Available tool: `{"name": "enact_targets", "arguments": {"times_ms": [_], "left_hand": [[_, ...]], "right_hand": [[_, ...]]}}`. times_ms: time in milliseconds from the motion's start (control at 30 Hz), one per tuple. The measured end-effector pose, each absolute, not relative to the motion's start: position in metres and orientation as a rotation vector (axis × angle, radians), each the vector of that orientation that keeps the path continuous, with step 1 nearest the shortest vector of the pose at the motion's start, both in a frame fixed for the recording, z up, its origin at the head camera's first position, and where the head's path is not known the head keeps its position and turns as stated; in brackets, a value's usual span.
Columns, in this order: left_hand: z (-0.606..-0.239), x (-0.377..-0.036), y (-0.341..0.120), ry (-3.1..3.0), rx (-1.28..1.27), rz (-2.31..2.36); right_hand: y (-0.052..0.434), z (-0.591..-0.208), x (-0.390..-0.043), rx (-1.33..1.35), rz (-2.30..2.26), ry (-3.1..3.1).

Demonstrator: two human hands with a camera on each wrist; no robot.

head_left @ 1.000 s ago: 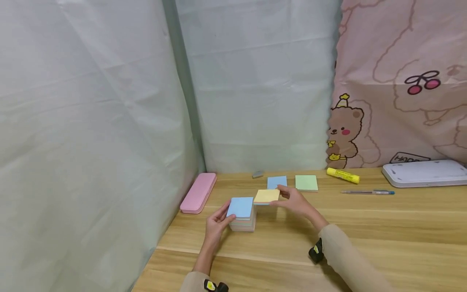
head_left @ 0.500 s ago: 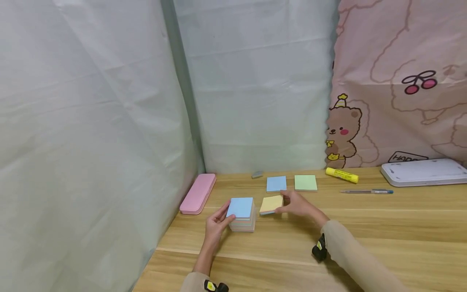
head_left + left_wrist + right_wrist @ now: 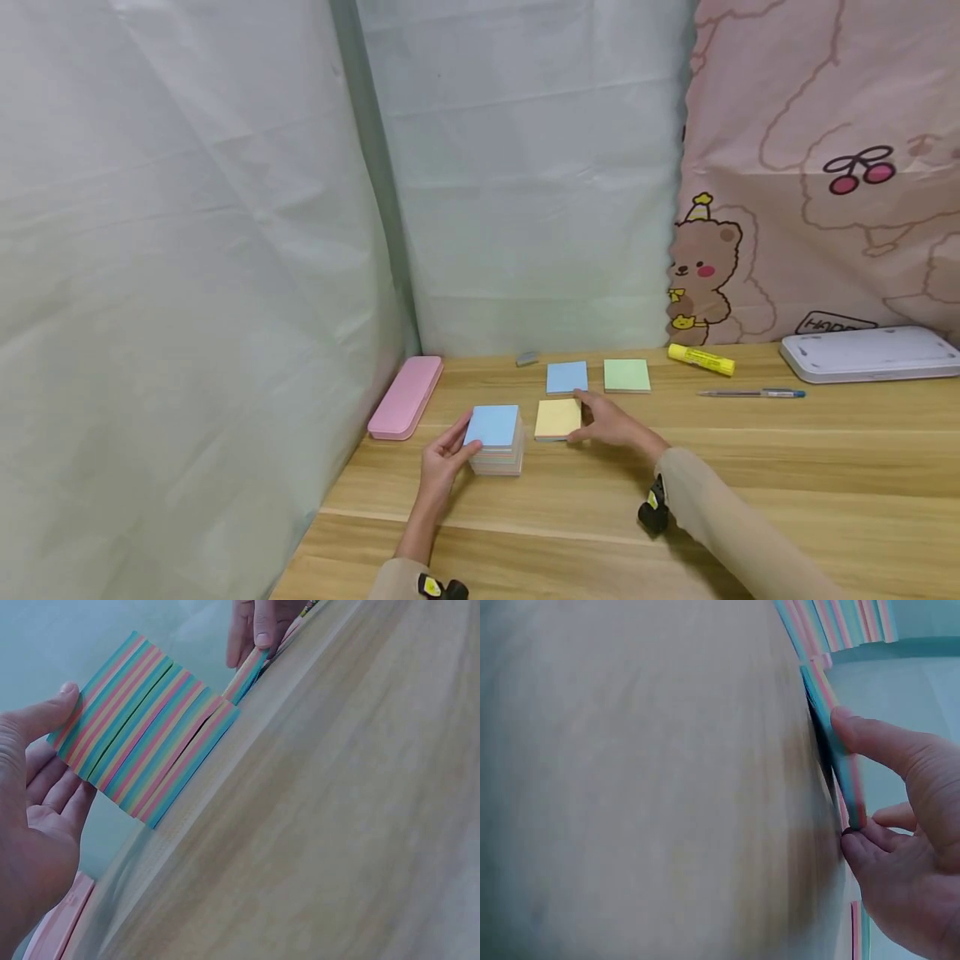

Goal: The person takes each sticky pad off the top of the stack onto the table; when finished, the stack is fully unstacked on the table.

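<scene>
Wooden desk (image 3: 750,467) carries everything; places below are relative to the tall multicolour note block (image 3: 495,440) with the blue top sheet.

- White tray (image 3: 870,353): far right of the block, at the back of the desk against the pink bear curtain (image 3: 817,167).
- Pink pencil case (image 3: 406,397): just left of the block, angled toward the back corner.
- Note block: near the desk's left edge. Left hand (image 3: 441,458) holds its near-left side, thumb on one face and fingers curled round the other, as the left wrist view (image 3: 30,825) shows.
- Yellow note pad (image 3: 558,417): just right of the block, flat on the desk, small gap between them. Right hand (image 3: 617,422) grasps its right edge, thumb and fingers pinching the thin stack; the right wrist view (image 3: 900,825) confirms the pinch.
- Blue pad (image 3: 567,377) and green pad (image 3: 627,375): behind and right of the block, side by side, apart from the yellow one.
- Yellow highlighter (image 3: 702,360) and pen (image 3: 750,393): well right of the block.
- Small grey eraser (image 3: 527,358): behind the block, near the white sheet backdrop.
</scene>
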State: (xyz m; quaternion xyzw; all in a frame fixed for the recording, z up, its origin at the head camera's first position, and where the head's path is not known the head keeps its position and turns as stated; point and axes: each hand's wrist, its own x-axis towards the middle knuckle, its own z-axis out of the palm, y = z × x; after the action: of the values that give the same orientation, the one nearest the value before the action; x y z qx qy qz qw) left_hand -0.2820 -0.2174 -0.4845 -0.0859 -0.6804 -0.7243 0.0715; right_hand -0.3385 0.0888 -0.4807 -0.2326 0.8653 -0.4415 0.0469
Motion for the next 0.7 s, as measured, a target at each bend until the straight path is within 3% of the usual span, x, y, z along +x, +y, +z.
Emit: {"name": "enact_targets", "arguments": {"times_ms": [700], "left_hand": [[-0.486,-0.282,-0.219,-2.055,-0.239,-2.208]], "right_hand": [[0.070,-0.460,-0.325,-0.689,-1.551,2.646]]}}
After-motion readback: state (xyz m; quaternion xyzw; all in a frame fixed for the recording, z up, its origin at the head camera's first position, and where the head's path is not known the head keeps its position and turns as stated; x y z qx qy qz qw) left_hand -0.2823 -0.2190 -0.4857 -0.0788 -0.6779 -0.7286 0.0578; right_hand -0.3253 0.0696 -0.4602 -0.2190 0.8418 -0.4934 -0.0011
